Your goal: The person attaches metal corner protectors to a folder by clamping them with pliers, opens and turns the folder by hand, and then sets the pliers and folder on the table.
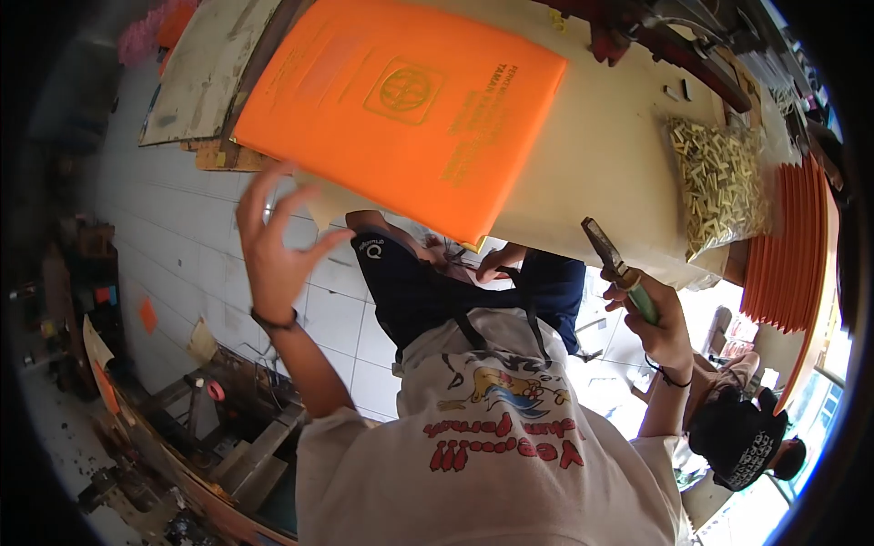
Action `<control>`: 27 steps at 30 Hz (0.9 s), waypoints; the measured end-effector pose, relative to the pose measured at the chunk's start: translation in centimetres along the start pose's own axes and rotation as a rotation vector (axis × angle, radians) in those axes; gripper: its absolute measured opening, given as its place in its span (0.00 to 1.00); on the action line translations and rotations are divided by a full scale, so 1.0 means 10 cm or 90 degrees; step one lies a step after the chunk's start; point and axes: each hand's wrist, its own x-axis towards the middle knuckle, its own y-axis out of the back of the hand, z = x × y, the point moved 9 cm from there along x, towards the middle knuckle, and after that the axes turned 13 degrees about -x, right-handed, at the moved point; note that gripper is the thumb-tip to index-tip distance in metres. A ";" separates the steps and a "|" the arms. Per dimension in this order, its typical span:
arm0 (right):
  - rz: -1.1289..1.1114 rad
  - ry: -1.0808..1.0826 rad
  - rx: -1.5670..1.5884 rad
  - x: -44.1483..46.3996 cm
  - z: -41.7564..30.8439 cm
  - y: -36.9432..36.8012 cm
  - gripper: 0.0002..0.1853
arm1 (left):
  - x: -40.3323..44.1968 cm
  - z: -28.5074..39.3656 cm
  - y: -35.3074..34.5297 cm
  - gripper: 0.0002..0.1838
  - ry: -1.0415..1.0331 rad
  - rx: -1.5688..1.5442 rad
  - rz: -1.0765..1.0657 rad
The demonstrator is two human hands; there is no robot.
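An orange folder (pixel 391 109) with gold lettering and a gold emblem lies on the table in front of me. Gold metal pieces cap its near corner (pixel 474 244) and its left corner. Beside the left corner is my left hand (pixel 278 241), fingers curved and thumb apart, with nothing visible in it; whether a fingertip touches the folder I cannot tell. My right hand (pixel 657 314) grips pliers (pixel 643 302) with green handles, the metal jaws pointing up toward the table edge. The pliers are apart from the folder.
On the right, a clear bag (pixel 719 182) holds many small gold metal pieces, beside a stack of orange folders (pixel 785 246). A dark red metal tool (pixel 674 50) stands at the back. Another person in a black cap (pixel 742 437) sits at right. Machinery (pixel 241 446) stands lower left.
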 end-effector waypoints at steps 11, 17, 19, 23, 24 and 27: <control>0.007 -0.016 0.044 -0.15 0.22 -0.21 0.33 | 0.25 -0.55 -0.32 0.32 -0.084 0.126 -0.091; 0.036 0.012 0.166 -0.13 0.24 -0.24 0.30 | 0.15 -0.19 -0.29 0.20 -0.132 0.088 -0.023; 0.046 0.014 0.186 -0.11 0.21 -0.25 0.29 | 0.14 -0.01 -0.31 0.16 -0.156 0.039 0.018; 0.071 0.020 0.208 -0.12 0.15 -0.22 0.25 | 0.10 0.21 -0.43 0.22 -0.135 0.003 0.043; 0.077 0.026 0.223 -0.13 0.15 -0.22 0.25 | 0.13 0.19 -0.45 0.23 -0.120 0.036 0.012; 0.091 0.022 0.235 -0.12 0.17 -0.19 0.24 | 0.23 0.25 -0.44 0.24 -0.114 0.069 -0.055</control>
